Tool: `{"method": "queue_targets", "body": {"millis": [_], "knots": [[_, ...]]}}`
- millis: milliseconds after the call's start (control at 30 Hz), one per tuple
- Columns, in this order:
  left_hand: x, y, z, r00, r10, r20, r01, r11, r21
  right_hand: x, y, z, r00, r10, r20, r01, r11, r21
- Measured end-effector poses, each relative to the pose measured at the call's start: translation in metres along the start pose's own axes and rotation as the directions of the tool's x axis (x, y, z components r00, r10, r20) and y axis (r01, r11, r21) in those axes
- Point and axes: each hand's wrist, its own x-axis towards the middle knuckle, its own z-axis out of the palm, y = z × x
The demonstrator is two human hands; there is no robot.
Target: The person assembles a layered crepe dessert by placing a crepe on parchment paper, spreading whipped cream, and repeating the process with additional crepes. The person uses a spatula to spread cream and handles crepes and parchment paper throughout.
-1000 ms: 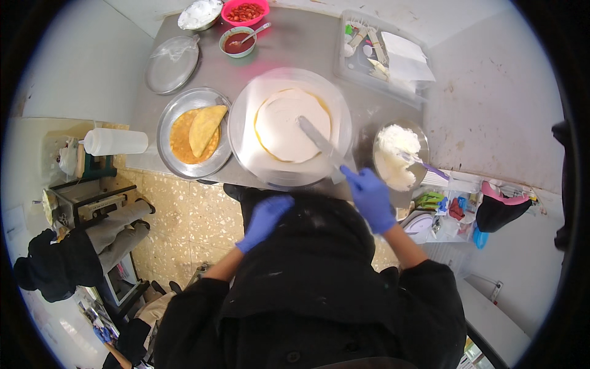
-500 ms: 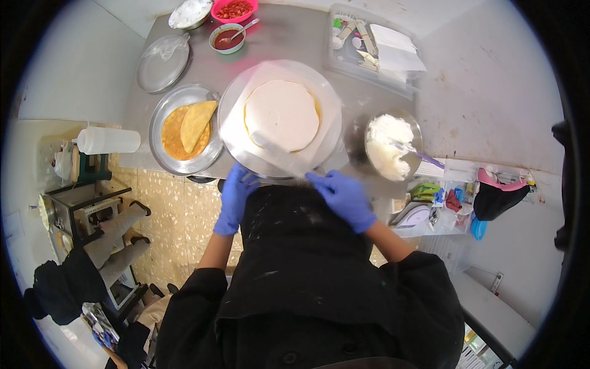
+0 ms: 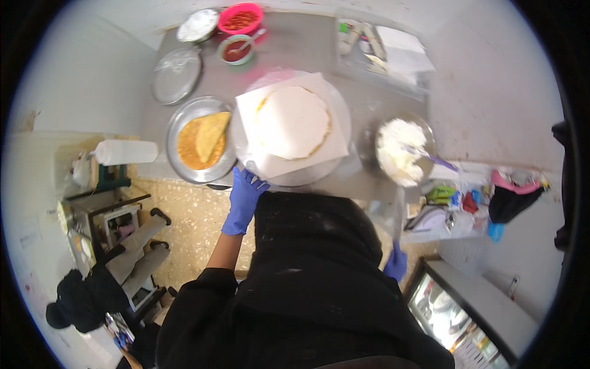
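A round cake with a pale, smooth top (image 3: 294, 120) sits on square white paper on a round turntable (image 3: 340, 101). My left hand (image 3: 244, 200), in a blue glove, has its fingers apart at the turntable's near left edge. My right hand (image 3: 396, 263), also gloved in blue, is low at the right by my apron, closed around an icing spatula (image 3: 399, 218). Its long blade points up toward the table edge and looks blurred. Right of the cake stands a metal bowl of white cream (image 3: 401, 144) with a purple-handled tool (image 3: 444, 163) in it.
Yellow cake layers (image 3: 203, 140), one folded over, lie in a metal pan (image 3: 175, 166) at left. Behind are a red sauce bowl (image 3: 236, 50), a pink bowl (image 3: 241, 18), a white-filled bowl (image 3: 198, 26) and a plastic bin (image 3: 381, 55). A glass-door fridge (image 3: 436, 307) stands lower right.
My right hand has moved from the turntable's front edge down and right, carrying the spatula off the cake. The paper and cake have turned. My left hand stays by the turntable.
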Motion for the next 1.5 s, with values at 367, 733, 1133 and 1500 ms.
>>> {"method": "queue_targets", "body": {"millis": [367, 733, 1133, 1500], "knots": [[0.129, 0.071, -0.090, 0.650, 0.706, -0.281, 0.214, 0.185, 0.959, 0.100, -0.138, 0.006, 0.983, -0.096, -0.157, 0.184, 0.527, 0.830], [0.085, 0.141, -0.067, 0.636, 0.731, -0.245, -0.358, 0.561, 0.746, 0.114, -0.295, -0.012, 0.849, -0.526, -0.050, 0.269, 0.349, 0.897], [0.063, 0.078, -0.071, 0.742, 0.587, 0.322, -0.182, -0.285, 0.941, 0.130, -0.297, -0.010, 0.843, -0.538, -0.006, 0.312, 0.479, 0.820], [0.120, 0.074, -0.130, 0.511, 0.809, -0.290, 0.113, 0.271, 0.956, 0.143, -0.249, 0.014, 0.901, -0.431, 0.052, 0.174, 0.467, 0.867]]}}
